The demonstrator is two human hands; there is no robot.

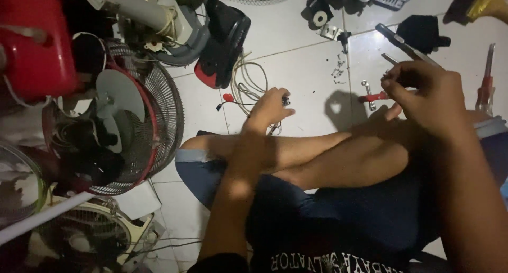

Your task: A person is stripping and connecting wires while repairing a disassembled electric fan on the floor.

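Now left hand [267, 110] grip pinches small part [286, 100]; right hand [423, 95] clenched, fan [159, 101] edge near.

Dim, grainy view; light falls from above, edges sink into shadow.

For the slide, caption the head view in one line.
Seated cross-legged on white tiles among dismantled fans, left hand pinches a small dark part, right hand grips a tool.
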